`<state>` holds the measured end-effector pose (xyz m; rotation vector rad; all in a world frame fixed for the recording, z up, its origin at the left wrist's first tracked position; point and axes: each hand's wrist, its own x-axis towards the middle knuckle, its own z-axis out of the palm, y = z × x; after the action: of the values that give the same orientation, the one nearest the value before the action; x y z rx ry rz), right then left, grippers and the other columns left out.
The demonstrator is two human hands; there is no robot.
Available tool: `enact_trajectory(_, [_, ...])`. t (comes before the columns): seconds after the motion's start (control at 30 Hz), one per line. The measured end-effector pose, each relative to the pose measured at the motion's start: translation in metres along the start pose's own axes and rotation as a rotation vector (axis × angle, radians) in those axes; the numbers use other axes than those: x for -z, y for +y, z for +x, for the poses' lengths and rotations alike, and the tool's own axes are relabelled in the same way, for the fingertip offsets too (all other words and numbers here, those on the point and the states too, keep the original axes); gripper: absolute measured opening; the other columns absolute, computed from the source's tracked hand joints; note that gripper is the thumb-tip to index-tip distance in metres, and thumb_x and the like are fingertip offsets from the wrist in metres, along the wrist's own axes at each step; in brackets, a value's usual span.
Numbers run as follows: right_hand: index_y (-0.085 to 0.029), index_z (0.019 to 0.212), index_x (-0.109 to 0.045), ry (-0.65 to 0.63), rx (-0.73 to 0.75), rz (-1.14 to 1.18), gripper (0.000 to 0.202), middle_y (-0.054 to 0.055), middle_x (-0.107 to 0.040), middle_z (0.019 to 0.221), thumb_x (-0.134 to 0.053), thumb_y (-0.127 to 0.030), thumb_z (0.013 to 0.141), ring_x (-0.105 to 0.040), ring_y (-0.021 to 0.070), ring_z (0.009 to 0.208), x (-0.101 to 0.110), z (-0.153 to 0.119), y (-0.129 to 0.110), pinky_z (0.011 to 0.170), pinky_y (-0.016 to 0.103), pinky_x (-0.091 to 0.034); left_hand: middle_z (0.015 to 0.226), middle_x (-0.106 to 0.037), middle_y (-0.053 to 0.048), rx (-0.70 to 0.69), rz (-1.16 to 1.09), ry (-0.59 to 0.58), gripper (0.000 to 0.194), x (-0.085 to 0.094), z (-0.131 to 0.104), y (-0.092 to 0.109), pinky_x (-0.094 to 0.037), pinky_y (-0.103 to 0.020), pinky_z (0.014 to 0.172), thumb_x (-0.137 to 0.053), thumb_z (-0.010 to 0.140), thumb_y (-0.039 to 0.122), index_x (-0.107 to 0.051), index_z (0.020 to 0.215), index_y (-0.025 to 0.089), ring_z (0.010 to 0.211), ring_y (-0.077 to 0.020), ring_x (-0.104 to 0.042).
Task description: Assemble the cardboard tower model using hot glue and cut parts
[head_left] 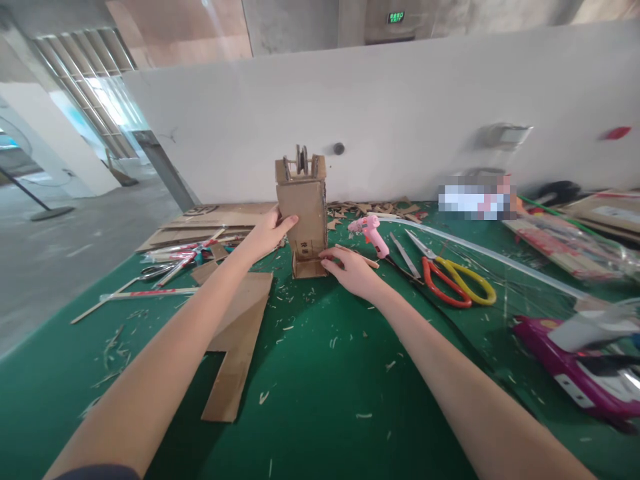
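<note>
Head view: left fingers (289,224) grip a cardboard tower (303,200); right fingers (332,254) touch its base (309,270), grip unclear; glue gun (373,232) at three o'clock.

The cardboard tower (303,210) hides part of the left hand (273,233); the right edge crops a purple machine (580,370).

Left hand (270,233) sits higher than right hand (354,271).

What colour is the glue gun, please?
The glue gun is pink, clearest in the head view.
</note>
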<state>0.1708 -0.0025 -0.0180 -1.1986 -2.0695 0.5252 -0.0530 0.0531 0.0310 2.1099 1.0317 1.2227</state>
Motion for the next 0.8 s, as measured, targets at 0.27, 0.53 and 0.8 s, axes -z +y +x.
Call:
enact_trajectory(0.27, [-0.023, 0.105, -0.067, 0.042, -0.024, -0.024, 0.024, 0.003, -0.068, 0.100, -0.051, -0.033, 0.091, -0.062, 0.0148, 0.077, -0.003, 0.001, 0.005, 0.080, 0.030, -0.045, 0.135, -0.055, -0.013, -0.019, 0.016, -0.014, 0.053, 0.002, 0.001, 0.000, -0.037, -0.045, 0.108, -0.049, 0.091, 0.050, -0.048, 0.129, 0.013, 0.127, -0.0280, -0.048])
enact_trajectory(0.53, [-0.024, 0.107, -0.067, 0.051, -0.026, -0.052, 0.026, 0.002, -0.070, 0.098, -0.050, -0.035, 0.091, -0.064, 0.0157, 0.079, -0.001, -0.002, 0.001, 0.079, 0.030, -0.044, 0.122, -0.062, -0.013, 0.039, 0.053, 0.004, 0.050, 0.004, -0.001, 0.003, -0.047, -0.050, 0.098, -0.052, 0.088, 0.054, -0.052, 0.122, 0.016, 0.122, -0.0330, -0.051])
enact_trajectory(0.8, [-0.025, 0.110, -0.069, 0.047, -0.035, -0.080, 0.027, 0.002, -0.071, 0.104, -0.049, -0.032, 0.092, -0.063, 0.0203, 0.102, 0.000, -0.003, -0.001, 0.090, 0.033, -0.043, 0.138, -0.048, -0.017, 0.011, 0.032, 0.103, 0.071, 0.006, -0.003, 0.020, -0.050, -0.041, 0.092, -0.051, 0.089, 0.054, -0.024, 0.145, 0.018, 0.118, -0.0279, -0.052])
